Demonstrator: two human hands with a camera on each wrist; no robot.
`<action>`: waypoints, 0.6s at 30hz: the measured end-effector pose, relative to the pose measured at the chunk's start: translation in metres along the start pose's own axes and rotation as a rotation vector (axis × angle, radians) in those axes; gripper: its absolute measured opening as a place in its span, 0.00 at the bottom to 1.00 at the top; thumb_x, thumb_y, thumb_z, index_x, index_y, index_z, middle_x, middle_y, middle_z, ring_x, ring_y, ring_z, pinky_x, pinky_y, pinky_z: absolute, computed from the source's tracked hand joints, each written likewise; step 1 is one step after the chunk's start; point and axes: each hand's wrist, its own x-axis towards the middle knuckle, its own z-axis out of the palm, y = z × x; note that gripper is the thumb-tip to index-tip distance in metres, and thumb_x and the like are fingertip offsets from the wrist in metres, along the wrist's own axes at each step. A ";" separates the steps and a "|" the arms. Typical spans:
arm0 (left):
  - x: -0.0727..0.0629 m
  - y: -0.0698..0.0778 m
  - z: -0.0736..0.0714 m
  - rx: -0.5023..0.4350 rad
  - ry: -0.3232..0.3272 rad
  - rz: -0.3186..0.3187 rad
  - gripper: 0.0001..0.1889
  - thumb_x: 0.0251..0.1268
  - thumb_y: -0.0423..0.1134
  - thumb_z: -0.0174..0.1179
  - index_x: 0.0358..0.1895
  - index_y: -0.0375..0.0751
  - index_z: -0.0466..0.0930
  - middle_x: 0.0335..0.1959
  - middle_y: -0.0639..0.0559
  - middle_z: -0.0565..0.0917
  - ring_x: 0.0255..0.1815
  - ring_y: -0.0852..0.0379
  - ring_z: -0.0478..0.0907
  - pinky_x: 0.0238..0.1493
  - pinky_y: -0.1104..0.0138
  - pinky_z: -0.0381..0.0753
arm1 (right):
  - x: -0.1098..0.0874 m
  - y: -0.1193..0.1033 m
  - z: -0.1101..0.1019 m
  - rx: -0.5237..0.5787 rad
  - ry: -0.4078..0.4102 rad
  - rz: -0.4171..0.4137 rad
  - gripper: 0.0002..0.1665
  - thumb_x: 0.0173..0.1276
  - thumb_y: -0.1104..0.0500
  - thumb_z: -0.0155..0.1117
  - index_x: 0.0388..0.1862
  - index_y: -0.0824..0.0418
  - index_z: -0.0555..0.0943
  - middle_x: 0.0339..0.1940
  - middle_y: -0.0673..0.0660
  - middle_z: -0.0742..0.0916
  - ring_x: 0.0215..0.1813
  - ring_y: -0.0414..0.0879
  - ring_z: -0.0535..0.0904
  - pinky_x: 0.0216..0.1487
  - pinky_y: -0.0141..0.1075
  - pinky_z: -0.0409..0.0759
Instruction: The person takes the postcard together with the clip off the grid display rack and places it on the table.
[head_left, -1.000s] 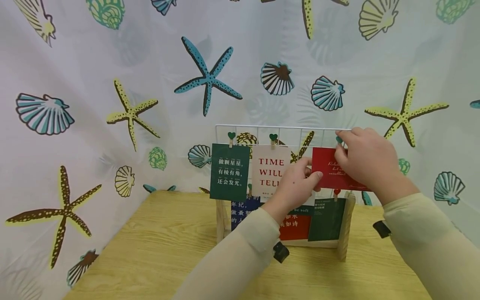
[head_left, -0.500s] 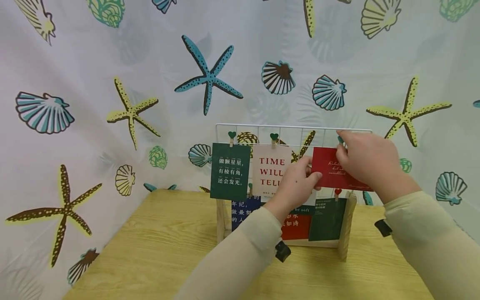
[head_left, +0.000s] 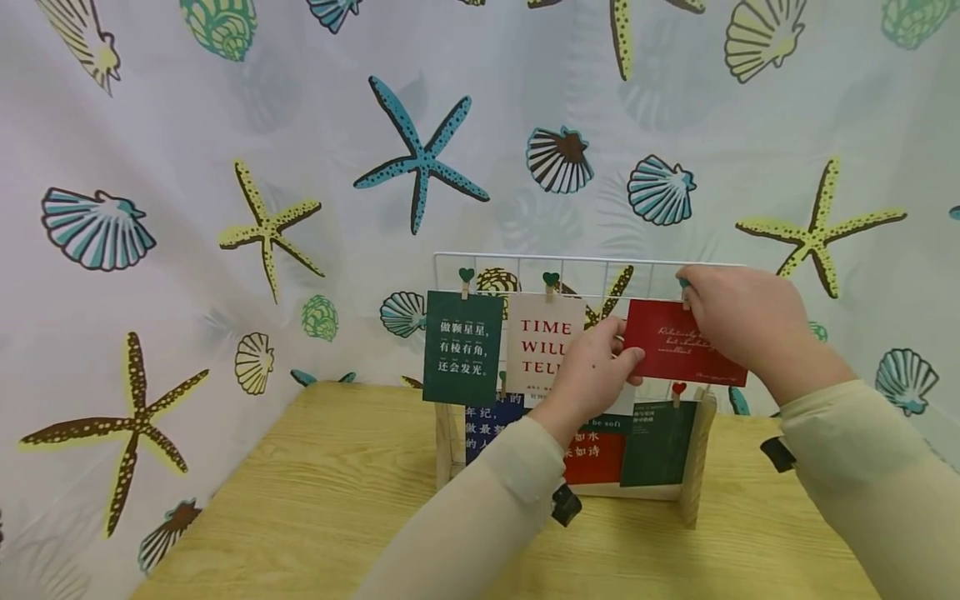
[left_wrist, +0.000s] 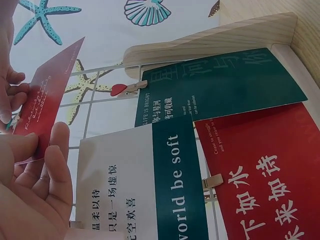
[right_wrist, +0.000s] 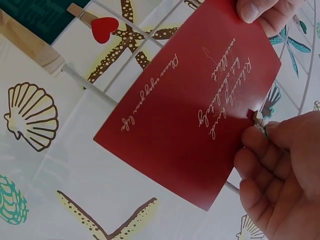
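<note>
A red card (head_left: 675, 342) with white script lies against the upper right of a white wire grid (head_left: 517, 258). My left hand (head_left: 588, 371) pinches the card's left edge between thumb and fingers. At the card's top edge, my right hand (head_left: 750, 321) pinches a small wooden clothespin (right_wrist: 258, 119), which sits over that edge in the right wrist view. The clothespin's heart is mostly covered by my fingers. To the left hang a green card (head_left: 462, 346) and a cream card (head_left: 543, 321), each under a clothespin with a green heart.
A wooden stand (head_left: 697, 467) carries the grid on a wood-grain table (head_left: 315, 483). Lower on it hang a blue card (head_left: 487, 417), a red-orange card (head_left: 600, 462), a white-and-green card (left_wrist: 150, 175) and a dark green card (head_left: 656, 446). A patterned curtain (head_left: 300, 108) hangs behind.
My right hand has shifted slightly right and its fingers have turned, uncovering more of the red card's script and the clothespin. The left hand keeps its hold on the card.
</note>
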 end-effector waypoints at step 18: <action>-0.001 -0.001 0.000 -0.008 0.014 -0.012 0.14 0.74 0.40 0.62 0.59 0.47 0.77 0.38 0.57 0.85 0.28 0.64 0.84 0.42 0.64 0.80 | -0.005 0.004 0.008 0.025 0.143 -0.044 0.18 0.75 0.56 0.62 0.60 0.60 0.81 0.44 0.64 0.89 0.39 0.57 0.86 0.31 0.53 0.84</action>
